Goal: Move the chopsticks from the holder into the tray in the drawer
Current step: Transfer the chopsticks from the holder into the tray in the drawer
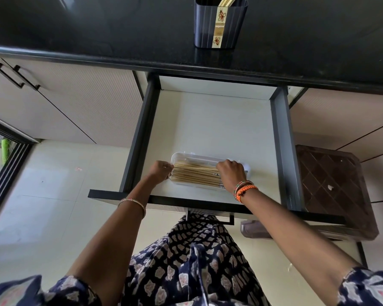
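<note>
A clear plastic tray (187,156) lies near the front of the open white drawer (210,127). Several pale wooden chopsticks (196,173) lie side by side in it, pointing left to right. My left hand (161,170) is curled at the tray's left end, its fingers touching the chopstick tips. My right hand (231,172) rests over the right part of the bundle, fingers closed down on the chopsticks. On the black counter stands a dark blue holder (219,23) with a flowered label; a few chopsticks (227,0) still stick out of its top.
The black countertop (97,34) overhangs the drawer's back. The drawer's dark side rails (142,133) flank the tray. A brown plastic stool (332,186) stands right of the drawer. Closed cabinet doors with black handles (18,76) are to the left.
</note>
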Tool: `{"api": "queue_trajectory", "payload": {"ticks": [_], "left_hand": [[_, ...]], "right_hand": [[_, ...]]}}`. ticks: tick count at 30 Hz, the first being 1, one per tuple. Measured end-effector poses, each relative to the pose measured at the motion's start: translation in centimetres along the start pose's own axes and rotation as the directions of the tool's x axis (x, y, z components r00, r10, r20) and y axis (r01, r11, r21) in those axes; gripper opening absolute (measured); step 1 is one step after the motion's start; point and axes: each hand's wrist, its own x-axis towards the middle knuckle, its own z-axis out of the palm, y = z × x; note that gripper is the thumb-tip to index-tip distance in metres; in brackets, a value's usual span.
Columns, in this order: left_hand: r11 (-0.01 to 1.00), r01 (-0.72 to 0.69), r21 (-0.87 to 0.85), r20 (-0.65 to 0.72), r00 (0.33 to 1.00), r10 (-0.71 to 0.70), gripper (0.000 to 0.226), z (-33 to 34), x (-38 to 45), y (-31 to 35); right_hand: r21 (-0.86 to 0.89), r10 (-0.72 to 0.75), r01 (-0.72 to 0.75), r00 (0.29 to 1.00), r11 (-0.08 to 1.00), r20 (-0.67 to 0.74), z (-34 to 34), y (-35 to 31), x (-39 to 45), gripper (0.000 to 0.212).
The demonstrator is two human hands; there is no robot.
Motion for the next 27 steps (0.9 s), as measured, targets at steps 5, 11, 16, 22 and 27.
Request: {"api": "queue_trajectory", "payload": {"ticks": [5,11,16,22,27], "left_hand": [[1.000,0.008,-0.027,-0.022,1.000,-0.008,0.022,0.1,-0.1,0.1],[1.000,-0.007,-0.018,-0.001,1.000,0.007,0.018,0.0,-0.1,0.1],[0.998,-0.058,-0.026,-0.022,0.998,0.057,0.014,-0.6,-0.9,0.6],[0.950,-0.306,-0.053,-0.224,0.931,0.288,0.029,-2.9,-0.2,9.8],[0.767,-0.641,0.007,-0.275,0.737,0.618,0.027,-4.7,1.3,24.8]], "right_hand": [[0.015,-0.037,0.036,0.996,0.999,0.078,0.9,-0.5,0.4,0.030],[0.006,-0.054,0.054,0.993,0.999,0.106,1.2,-0.3,0.5,0.029],[0.047,-0.041,0.036,0.992,0.998,0.116,-0.7,-0.5,0.4,0.027],[0.243,0.088,-0.031,0.970,0.970,-0.228,-11.4,2.1,5.1,0.022],[0.369,0.212,-0.015,0.840,0.929,-0.500,-23.5,6.5,11.5,0.017]]}}
